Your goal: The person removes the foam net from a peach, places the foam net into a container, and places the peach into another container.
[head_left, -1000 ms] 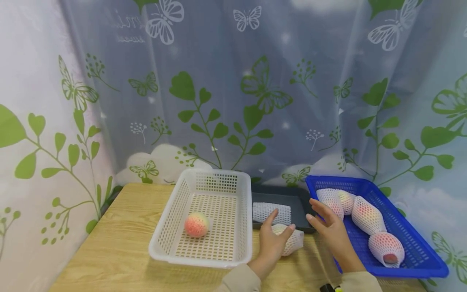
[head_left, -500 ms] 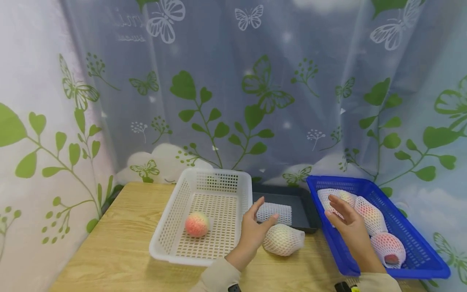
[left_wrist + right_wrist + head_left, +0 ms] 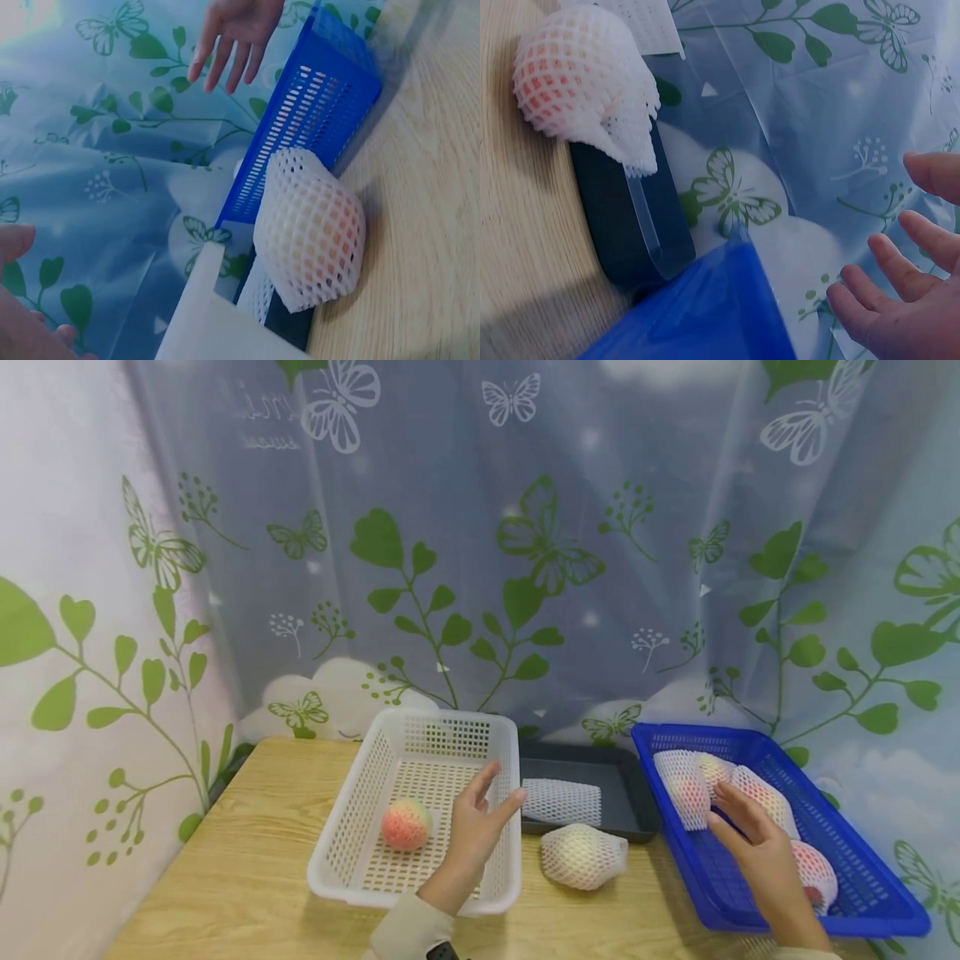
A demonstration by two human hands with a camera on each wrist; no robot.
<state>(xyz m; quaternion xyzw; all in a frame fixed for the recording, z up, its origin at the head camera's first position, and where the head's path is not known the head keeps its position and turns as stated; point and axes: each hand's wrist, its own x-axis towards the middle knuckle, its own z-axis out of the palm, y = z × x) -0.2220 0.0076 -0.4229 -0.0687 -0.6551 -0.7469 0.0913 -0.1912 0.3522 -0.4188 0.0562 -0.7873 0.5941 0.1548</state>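
My left hand (image 3: 472,831) hovers over the right side of the white basket (image 3: 341,852), fingers spread and holding nothing. Inside that basket lies a bare pink and yellow peach (image 3: 406,825), left of the hand. My right hand (image 3: 765,852) is over the blue basket (image 3: 712,902), its fingers loosely extended and holding nothing. Several peaches in foam nets (image 3: 684,789) lie under and around it, partly hidden by the hand. Between the baskets, a netted peach (image 3: 581,857) rests on the wooden table; the left wrist view shows the netted peach (image 3: 311,232) close up.
Behind the netted peach sits a dark tray (image 3: 626,789) holding a flat white foam net (image 3: 562,802). The wooden table (image 3: 247,860) extends left of the white basket. A patterned curtain (image 3: 450,527) hangs behind and on both sides.
My left hand has moved left, away from the netted peach to over the white basket. My right hand has moved right, further over the blue basket. The netted peach stays on the table.
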